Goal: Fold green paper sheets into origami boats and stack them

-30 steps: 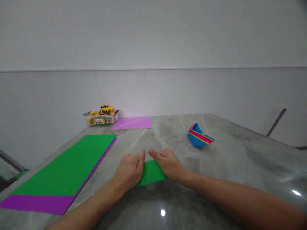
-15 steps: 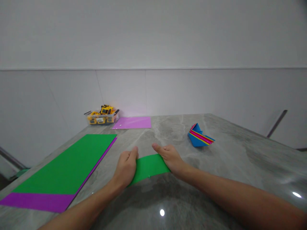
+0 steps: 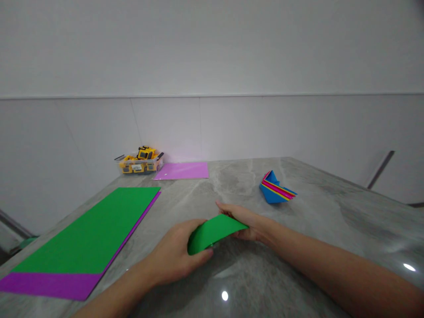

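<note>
A small piece of green paper [image 3: 217, 229] is between my hands, bowed upward in a curve above the grey table. My left hand [image 3: 180, 251] grips its left end, thumb along the near edge and fingers round the far side. At the other end, my right hand [image 3: 243, 218] holds the paper from behind and below; its lower fingers are partly hidden by the sheet. Beyond my right hand lies a folded blue paper shape [image 3: 273, 190] with pink and yellow stripes. Left of my hands, a large green sheet [image 3: 89, 229] rests on a purple sheet [image 3: 53, 285].
A clear plastic box [image 3: 139, 167] of yellow toy vehicles stands at the table's far left, by the wall. Beside it lies a light purple sheet [image 3: 182, 171]. The grey marbled table [image 3: 318, 229] narrows toward the white wall behind.
The green paper was nearly flat and now bows upward. My left hand has turned so its thumb is at the near edge. My right hand has shifted slightly right and behind the paper.
</note>
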`<state>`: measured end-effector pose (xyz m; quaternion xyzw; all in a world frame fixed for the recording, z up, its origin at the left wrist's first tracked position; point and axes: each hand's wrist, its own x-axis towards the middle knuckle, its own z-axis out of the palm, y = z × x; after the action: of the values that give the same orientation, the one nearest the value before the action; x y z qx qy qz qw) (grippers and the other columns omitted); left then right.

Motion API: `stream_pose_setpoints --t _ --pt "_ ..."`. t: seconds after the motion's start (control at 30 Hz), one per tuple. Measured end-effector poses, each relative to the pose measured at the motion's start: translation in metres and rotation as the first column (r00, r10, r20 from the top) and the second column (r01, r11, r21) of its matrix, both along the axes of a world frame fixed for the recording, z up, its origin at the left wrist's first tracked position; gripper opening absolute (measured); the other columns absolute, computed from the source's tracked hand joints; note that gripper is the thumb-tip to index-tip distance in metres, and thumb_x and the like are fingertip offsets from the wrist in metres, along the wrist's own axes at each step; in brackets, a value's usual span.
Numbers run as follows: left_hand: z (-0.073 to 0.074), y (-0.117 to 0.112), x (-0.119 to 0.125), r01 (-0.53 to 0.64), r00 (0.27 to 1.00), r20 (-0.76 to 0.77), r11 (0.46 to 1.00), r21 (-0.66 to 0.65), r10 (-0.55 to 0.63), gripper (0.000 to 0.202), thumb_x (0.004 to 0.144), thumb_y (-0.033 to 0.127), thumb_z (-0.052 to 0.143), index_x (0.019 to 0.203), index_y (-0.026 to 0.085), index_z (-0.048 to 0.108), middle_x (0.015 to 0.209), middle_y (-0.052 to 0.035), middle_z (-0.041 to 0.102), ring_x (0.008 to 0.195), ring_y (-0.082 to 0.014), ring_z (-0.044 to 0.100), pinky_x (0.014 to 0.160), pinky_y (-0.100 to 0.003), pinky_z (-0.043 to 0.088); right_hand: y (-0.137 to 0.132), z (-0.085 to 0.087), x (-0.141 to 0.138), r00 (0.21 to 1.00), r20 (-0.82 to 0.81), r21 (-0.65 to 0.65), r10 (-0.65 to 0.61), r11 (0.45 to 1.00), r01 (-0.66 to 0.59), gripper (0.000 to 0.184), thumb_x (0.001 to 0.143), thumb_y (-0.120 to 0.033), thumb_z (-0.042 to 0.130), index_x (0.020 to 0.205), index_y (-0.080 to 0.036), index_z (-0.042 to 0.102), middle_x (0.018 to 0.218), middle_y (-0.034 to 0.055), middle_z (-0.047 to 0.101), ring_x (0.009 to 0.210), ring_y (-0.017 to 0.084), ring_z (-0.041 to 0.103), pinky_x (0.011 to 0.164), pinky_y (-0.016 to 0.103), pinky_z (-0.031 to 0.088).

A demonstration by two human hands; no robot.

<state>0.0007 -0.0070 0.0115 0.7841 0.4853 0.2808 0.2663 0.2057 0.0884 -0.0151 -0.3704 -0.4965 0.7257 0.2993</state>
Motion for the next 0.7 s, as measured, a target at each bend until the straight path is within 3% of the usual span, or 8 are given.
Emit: stream_pose_setpoints --t 0.1,0.17,0.27,0.33,0.4,0.47,0.57,0.7 --pt "-0.009 0.008 0.003 -0.06 0.978 0.18 0.965 -0.256 0.108 0.05 0.082 0.049 0.061 0.12 0.017 0.06 0.108 -0.0096 0.066 0.065 -0.0184 0.064 0.055 -0.028 0.05 0.002 -0.001 -0.001 0.996 -0.076 -0.063 -0.052 0.997 0.048 0.054 0.094 -0.061 0.029 0.07 -0.017 0.049 0.047 -0.0034 0.047 0.036 0.008 0.041 0.037 0.018 0.036" --pt "-0.015 0.015 0.005 -0.086 0.946 0.259 0.921 -0.379 0.195 0.053 0.082 0.053 0.058 0.117 0.013 0.057 0.103 -0.0105 0.065 0.047 -0.0126 0.058 0.043 -0.026 0.046 -0.003 -0.004 -0.005 0.984 -0.155 -0.045 -0.089 0.995 0.083 0.054 0.092 -0.065 0.023 0.082 -0.019 0.049 0.051 -0.0037 0.052 0.035 0.008 0.042 0.037 0.019 0.038" --pt "-0.021 0.018 0.008 -0.055 0.885 0.389 0.885 -0.462 0.258 0.053 0.08 0.055 0.061 0.109 0.01 0.058 0.084 -0.005 0.062 0.051 -0.0143 0.059 0.047 -0.027 0.049 -0.014 -0.011 -0.014 0.971 -0.236 0.123 -0.047 0.989 0.077 0.053 0.082 -0.07 0.045 0.103 -0.021 0.046 0.066 -0.0014 0.063 0.036 0.01 0.049 0.034 0.021 0.04" --pt "-0.02 0.016 0.01 0.026 0.849 0.478 0.885 -0.465 0.226 0.051 0.079 0.054 0.064 0.105 0.01 0.061 0.077 -0.0036 0.06 0.061 -0.0169 0.061 0.054 -0.028 0.052 -0.021 -0.015 -0.019 0.988 -0.151 0.268 -0.037 0.96 0.077 0.057 0.075 -0.06 0.064 0.111 -0.021 0.045 0.071 -0.0018 0.065 0.035 0.01 0.052 0.032 0.02 0.04" --pt "-0.018 0.014 0.011 0.102 0.838 0.518 0.885 -0.454 0.169 0.049 0.08 0.054 0.064 0.101 0.01 0.065 0.077 -0.005 0.063 0.065 -0.0171 0.061 0.058 -0.027 0.051 -0.024 -0.017 -0.022 0.996 -0.055 0.336 -0.074 0.938 0.088 0.057 0.072 -0.047 0.069 0.115 -0.019 0.044 0.069 -0.0034 0.064 0.034 0.01 0.052 0.031 0.02 0.04" --pt "-0.016 0.012 0.011 0.137 0.823 0.543 0.871 -0.472 0.165 0.049 0.082 0.056 0.061 0.094 0.009 0.069 0.075 -0.0069 0.066 0.061 -0.0162 0.06 0.057 -0.026 0.048 -0.025 -0.017 -0.022 0.995 -0.012 0.334 -0.095 0.938 0.094 0.05 0.072 -0.04 0.065 0.112 -0.017 0.047 0.064 -0.0041 0.062 0.034 0.011 0.052 0.031 0.02 0.04" --pt "-0.018 0.013 0.011 0.151 0.752 0.606 0.828 -0.54 0.259 0.053 0.079 0.059 0.062 0.077 0.008 0.072 0.066 -0.0088 0.068 0.057 -0.0169 0.059 0.054 -0.025 0.044 -0.023 -0.017 -0.021 0.994 0.016 0.32 -0.105 0.943 0.094 0.033 0.072 -0.041 0.057 0.092 -0.015 0.053 0.054 -0.0029 0.058 0.034 0.011 0.051 0.031 0.02 0.04" --pt "-0.025 0.016 0.01 0.138 0.701 0.632 0.806 -0.576 0.332 0.049 0.071 0.056 0.069 0.073 0.008 0.073 0.061 -0.0092 0.069 0.056 -0.0191 0.061 0.054 -0.027 0.044 -0.024 -0.02 -0.021 0.993 0.044 0.362 -0.114 0.928 0.09 0.03 0.076 -0.045 0.053 0.08 -0.016 0.054 0.051 -0.0015 0.057 0.035 0.011 0.05 0.032 0.02 0.039"
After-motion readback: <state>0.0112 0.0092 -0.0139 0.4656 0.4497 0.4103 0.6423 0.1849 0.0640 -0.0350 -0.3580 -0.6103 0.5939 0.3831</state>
